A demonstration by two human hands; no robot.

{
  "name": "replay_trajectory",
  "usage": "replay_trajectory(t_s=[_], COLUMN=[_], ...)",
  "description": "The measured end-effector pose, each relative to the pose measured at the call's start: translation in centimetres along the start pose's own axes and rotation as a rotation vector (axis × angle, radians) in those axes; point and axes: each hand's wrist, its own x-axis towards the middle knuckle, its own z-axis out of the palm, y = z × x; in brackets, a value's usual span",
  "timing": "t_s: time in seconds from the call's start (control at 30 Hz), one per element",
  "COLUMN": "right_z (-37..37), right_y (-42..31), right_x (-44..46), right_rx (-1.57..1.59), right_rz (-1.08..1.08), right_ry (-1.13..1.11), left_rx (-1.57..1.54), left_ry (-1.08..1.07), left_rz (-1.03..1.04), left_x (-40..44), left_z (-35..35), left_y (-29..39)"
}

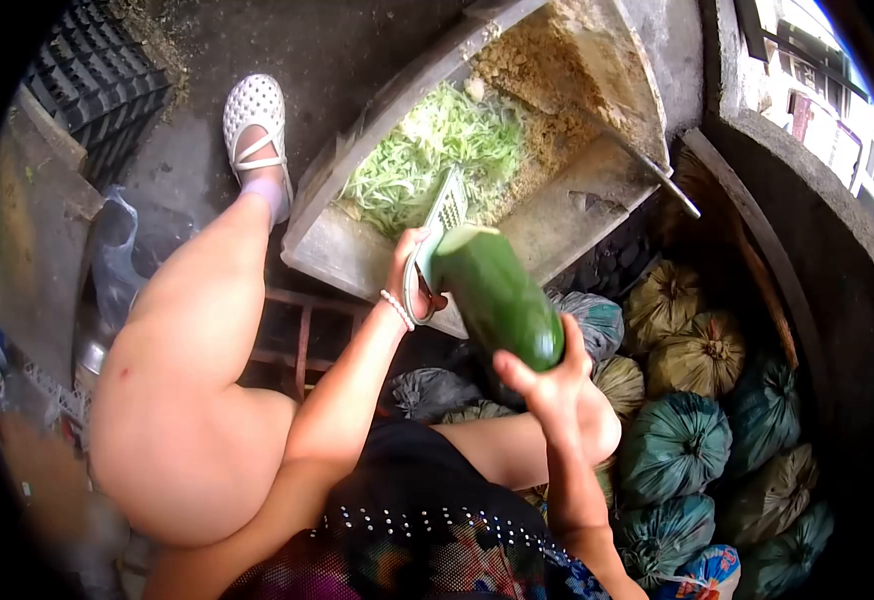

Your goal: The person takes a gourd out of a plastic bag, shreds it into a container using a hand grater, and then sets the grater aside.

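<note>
My left hand (409, 275), with a beaded bracelet at the wrist, is closed round the handle of a pale green grater (447, 207). The grater's far end reaches over a heap of pale green shreds (437, 145) in a large grey trough (332, 190). My right hand (550, 378) grips the near end of a big dark green gourd (502, 295). The gourd's pale cut end lies against or very close to the grater, beside my left hand; the exact contact is hidden.
Brown crumbly meal (547, 70) fills the trough's far part, where a long-handled tool (657, 175) rests across the rim. Several tied bags (675, 450) are piled at the right. Black crates (92, 75) stand upper left, and a clear plastic bag (117, 250) lies below them.
</note>
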Motion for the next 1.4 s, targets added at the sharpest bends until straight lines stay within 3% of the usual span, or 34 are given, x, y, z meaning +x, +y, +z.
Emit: replay_trajectory(t_s=[0.03,0.1,0.17,0.27,0.33,0.4,0.5,0.57,0.6,0.7,0.83,0.87,0.97,1.03,1.1,1.17,1.23,1.27,1.33,1.4], right_z=[-0.3,1.0,3.1,4.1,3.4,1.6,-0.1,1.6,3.1,5.4,2.2,0.5,0.3,2.3,3.2,3.3,2.6,2.0,0.1,-0.4], right_y=[-0.7,0.0,2.4,3.1,2.6,2.1,-0.9,1.5,2.0,2.0,3.8,1.9,0.0,4.0,1.1,1.4,0.5,2.7,-0.2,-1.2], right_x=[-1.1,-0.1,5.3,9.5,7.3,2.7,-1.1,2.1,4.8,9.8,3.2,0.5,-1.1,1.8,6.4,8.5,5.4,3.9,0.6,-0.5], right_rx=[0.063,0.025,0.061,0.14,-0.041,0.115,0.053,-0.058,0.059,-0.085,0.069,-0.027,0.246,0.218,0.347,0.287,0.033,0.059,0.102,0.108], right_rz=[-0.013,-0.079,0.14,0.11,0.129,0.085,-0.027,-0.041,0.075,0.027,0.092,0.119,0.049,0.197,0.185,0.153,0.086,0.094,0.086,0.119], right_ry=[-0.033,0.014,0.105,0.127,0.158,0.061,-0.044,0.027,0.074,0.185,0.067,0.007,-0.157,-0.045,0.045,0.046,0.109,0.061,-0.026,-0.131], left_rx=[-0.137,-0.087,0.015,0.027,0.008,0.009,-0.035,0.045,0.06,0.072,0.02,0.028,-0.119,0.017,0.019,0.056,0.071,0.058,0.052,-0.134], left_ry=[0.125,0.072,0.048,0.114,0.076,0.063,0.086,0.099,0.098,0.166,0.135,0.11,0.065,0.101,0.162,0.2,0.161,0.138,0.054,0.12], left_rz=[0.045,0.033,-0.018,0.003,-0.06,-0.036,0.029,0.013,-0.014,0.004,0.013,0.015,0.058,0.005,-0.022,-0.022,-0.026,-0.027,0.037,0.023], left_x=[0.0,0.7,0.5,-0.3,0.3,0.3,0.3,0.1,0.3,-0.1,-0.2,-0.3,-0.2,0.0,0.1,-0.1,0.4,0.2,-0.1,0.1], left_z=[1.9,0.2,-1.4,1.3,-0.2,0.0,0.9,0.1,-0.8,0.9,0.8,0.9,1.5,-0.3,-0.4,0.4,0.3,0.4,1.1,1.7], left_y=[-0.5,-1.0,-0.7,-0.3,-0.8,-0.7,-1.1,-1.0,-1.0,-1.5,-0.7,-0.4,-0.9,-1.1,-1.0,-0.9,-1.3,-1.2,-0.5,-1.1])
